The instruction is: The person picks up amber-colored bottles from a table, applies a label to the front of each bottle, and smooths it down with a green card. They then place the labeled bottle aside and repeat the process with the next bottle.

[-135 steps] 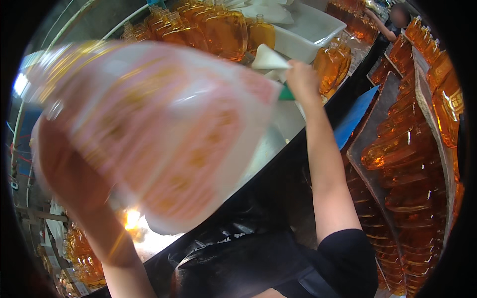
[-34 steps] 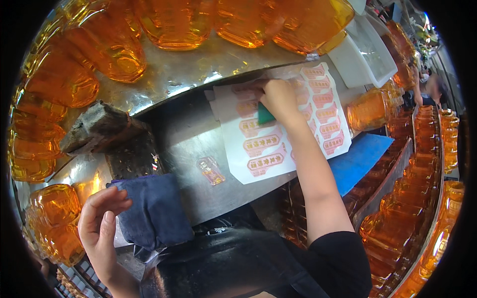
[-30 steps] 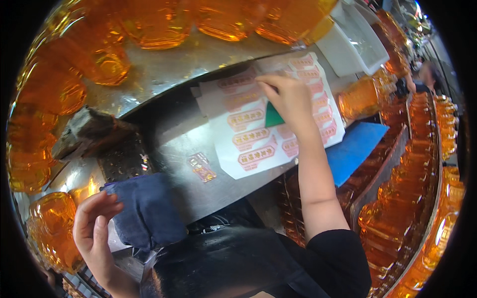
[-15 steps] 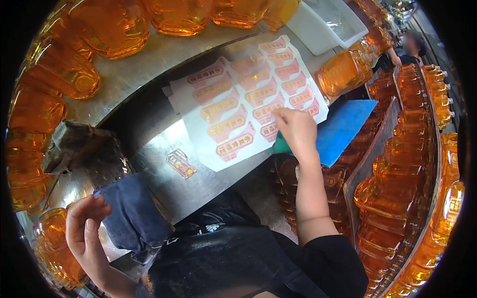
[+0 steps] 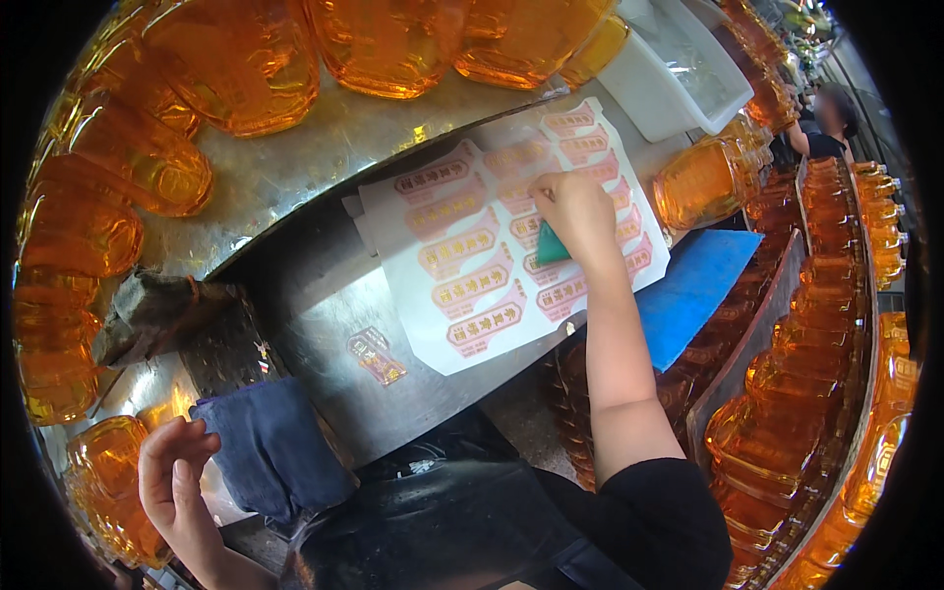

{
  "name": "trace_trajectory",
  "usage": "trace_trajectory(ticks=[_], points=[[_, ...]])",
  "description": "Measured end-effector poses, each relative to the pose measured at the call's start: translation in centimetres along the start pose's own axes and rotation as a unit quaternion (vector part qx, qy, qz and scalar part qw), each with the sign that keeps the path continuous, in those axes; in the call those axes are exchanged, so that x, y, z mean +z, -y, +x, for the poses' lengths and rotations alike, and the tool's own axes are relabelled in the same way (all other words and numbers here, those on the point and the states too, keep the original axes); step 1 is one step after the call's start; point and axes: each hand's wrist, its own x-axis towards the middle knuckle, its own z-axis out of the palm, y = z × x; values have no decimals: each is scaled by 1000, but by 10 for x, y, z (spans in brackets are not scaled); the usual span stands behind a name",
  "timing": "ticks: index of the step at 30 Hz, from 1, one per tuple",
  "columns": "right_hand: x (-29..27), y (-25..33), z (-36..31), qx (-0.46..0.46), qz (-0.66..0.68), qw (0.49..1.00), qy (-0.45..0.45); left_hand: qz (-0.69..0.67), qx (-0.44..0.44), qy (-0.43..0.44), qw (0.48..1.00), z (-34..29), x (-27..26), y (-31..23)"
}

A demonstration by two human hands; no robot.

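Note:
A white sheet of pink and gold labels [image 5: 462, 339] lies on the metal work surface. Over its right half is my right hand [image 5: 577, 218], its fingers closed on a flat green scraper [image 5: 552, 245] whose corner sticks out below the hand. What the fingertips touch is hidden. My left hand [image 5: 177, 482] hangs at the lower left, fingers loosely curved and apart, holding nothing. Beside it is a folded dark blue cloth [image 5: 265, 442] draped over a block. A single loose label [image 5: 376, 356] rests on the metal, left of the sheet.
Large amber-filled bottles [image 5: 231, 69] line the far and left sides. Rows of more bottles [image 5: 787, 403] stand at the right. A white plastic bin [image 5: 654, 93] is at the far right, and a blue board [image 5: 693, 285] lies by my right forearm. Another person [image 5: 826, 123] is in the background.
My right hand has moved farther up and leftward over the label sheet with the green scraper. My left hand keeps nearly the same pose. The whole view has shifted slightly.

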Motion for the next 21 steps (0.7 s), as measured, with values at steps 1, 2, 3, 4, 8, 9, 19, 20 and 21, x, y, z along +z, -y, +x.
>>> trace_trajectory(ticks=[1, 2, 3, 4, 8, 9, 19, 20, 21], points=[[-1, -1, 7, 3, -3, 1000, 0, 9, 3, 3, 1000, 1, 0, 0], [-4, -1, 14, 6, -7, 1000, 1, 18, 6, 6, 1000, 2, -1, -1], [-7, 2, 21, 8, -10, 1000, 1, 27, 9, 10, 1000, 1, -1, -1], [-5, 4, 26, 11, -9, 1000, -9, 24, 8, 6, 1000, 3, -1, 1], [20, -14, 54, -9, 41, 999, -7, -10, 16, -2, 1000, 7, 5, -5], [13, -18, 66, 10, 47, 999, 8, -21, 23, -9, 999, 7, 9, -8], [-29, -91, 90, 157, 43, 985, -57, -38, 22, 20, 999, 2, 6, -7], [-31, -87, 84, 157, 37, 986, -47, -36, 24, 15, 999, 0, 6, -7], [-25, -92, 77, 156, 21, 987, -44, -35, 26, 16, 999, 0, 7, -8]])
